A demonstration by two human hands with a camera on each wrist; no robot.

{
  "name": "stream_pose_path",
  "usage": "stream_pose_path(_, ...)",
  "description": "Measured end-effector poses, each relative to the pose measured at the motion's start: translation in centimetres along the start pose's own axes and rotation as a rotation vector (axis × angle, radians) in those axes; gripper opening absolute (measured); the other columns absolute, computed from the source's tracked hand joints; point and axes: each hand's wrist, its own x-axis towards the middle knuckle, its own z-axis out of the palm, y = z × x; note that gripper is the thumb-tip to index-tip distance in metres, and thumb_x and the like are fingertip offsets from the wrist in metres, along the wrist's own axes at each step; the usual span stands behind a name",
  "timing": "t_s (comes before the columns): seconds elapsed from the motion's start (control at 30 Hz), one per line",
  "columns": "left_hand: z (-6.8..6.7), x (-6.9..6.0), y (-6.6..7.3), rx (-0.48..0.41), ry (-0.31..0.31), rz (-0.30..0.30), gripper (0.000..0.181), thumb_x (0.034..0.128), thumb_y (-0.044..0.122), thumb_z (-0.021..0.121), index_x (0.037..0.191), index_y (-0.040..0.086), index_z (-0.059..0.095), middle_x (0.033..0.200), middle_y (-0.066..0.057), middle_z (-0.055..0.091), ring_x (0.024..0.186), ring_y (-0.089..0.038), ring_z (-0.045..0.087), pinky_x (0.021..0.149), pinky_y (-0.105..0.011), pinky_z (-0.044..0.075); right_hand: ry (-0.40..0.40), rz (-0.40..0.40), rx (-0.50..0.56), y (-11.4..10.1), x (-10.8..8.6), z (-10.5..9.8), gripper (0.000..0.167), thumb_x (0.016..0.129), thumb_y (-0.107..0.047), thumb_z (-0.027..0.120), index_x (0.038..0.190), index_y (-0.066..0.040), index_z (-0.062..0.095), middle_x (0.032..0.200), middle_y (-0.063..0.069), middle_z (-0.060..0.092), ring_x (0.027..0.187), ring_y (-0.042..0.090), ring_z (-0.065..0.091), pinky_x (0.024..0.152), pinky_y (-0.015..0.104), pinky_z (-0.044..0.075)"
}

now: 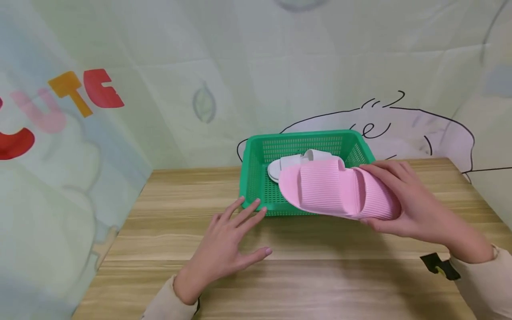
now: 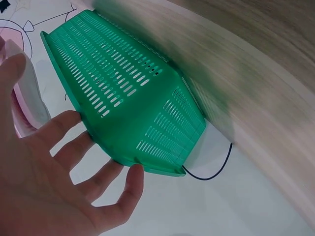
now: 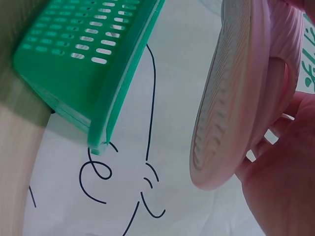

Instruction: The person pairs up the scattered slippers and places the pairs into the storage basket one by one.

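Note:
My right hand (image 1: 412,204) grips a pink slipper (image 1: 320,186) by its right end, the thumb on the near side and the fingers on the far side. Two ribbed bands show on it; whether it is one slipper or a nested pair I cannot tell. It hovers over the front right of a green plastic basket (image 1: 250,178), and its ridged sole (image 3: 221,108) shows in the right wrist view. White slippers (image 1: 292,162) lie inside the basket, partly hidden behind the pink. My left hand (image 1: 224,244), fingers spread, has its fingertips at the basket's front-left rim; contact is unclear.
The basket, with slotted walls, stands at the back of a wood-grain table (image 1: 180,195). Close behind it hangs a pale printed cloth (image 1: 180,66) with line drawings and coloured letters, which also runs along the left side.

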Motion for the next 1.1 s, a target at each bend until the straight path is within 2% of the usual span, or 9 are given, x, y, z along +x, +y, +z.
stream_pose_path(0.3,0.0,0.0,0.0,-0.006,0.007,0.003,0.086,0.0886,0.072,0.07,0.158,0.025,0.052,0.167,0.003,0.044,0.157,-0.036,0.034,0.102,-0.072,0.046,-0.057,0.028,-0.023,0.8,2.4,0.3,0.101,0.064,-0.029,0.101,0.152,-0.013,0.055,0.147,0.003,0.054,0.131,0.021,0.041,0.082,0.042,0.055)
stream_pose_path(0.47,0.0,0.1,0.0,-0.002,0.012,0.008,0.086,0.088,0.072,0.071,0.158,0.025,0.053,0.166,0.002,0.045,0.156,-0.037,0.035,0.102,-0.072,0.046,-0.091,0.058,0.005,1.3,3.7,1.0,0.097,0.07,-0.031,0.099,0.154,-0.012,0.053,0.151,0.004,0.051,0.135,0.024,0.039,0.084,0.049,0.057)
stream_pose_path(0.67,-0.1,0.2,0.1,0.003,0.008,0.001,0.081,0.0909,0.07,0.069,0.157,0.026,0.054,0.166,0.003,0.046,0.156,-0.037,0.036,0.102,-0.075,0.046,-0.122,0.082,0.039,2.1,5.0,2.2,0.095,0.073,-0.032,0.097,0.154,-0.012,0.052,0.15,0.004,0.05,0.134,0.026,0.037,0.085,0.049,0.058)
stream_pose_path(0.8,-0.2,0.3,0.1,0.011,0.0,-0.005,0.079,0.0915,0.068,0.069,0.157,0.026,0.054,0.166,0.003,0.046,0.155,-0.038,0.037,0.103,-0.074,0.046,-0.115,0.081,0.057,2.8,5.5,3.2,0.096,0.072,-0.03,0.097,0.154,-0.011,0.052,0.149,0.005,0.05,0.133,0.026,0.037,0.085,0.049,0.057)
stream_pose_path(1.1,-0.3,0.5,0.2,0.015,-0.007,-0.001,0.079,0.0911,0.066,0.071,0.157,0.025,0.055,0.165,0.002,0.047,0.155,-0.039,0.038,0.103,-0.075,0.046,-0.168,0.146,0.11,4.7,6.2,5.3,0.09,0.077,-0.028,0.093,0.155,-0.01,0.052,0.151,0.008,0.05,0.137,0.03,0.037,0.092,0.054,0.055)
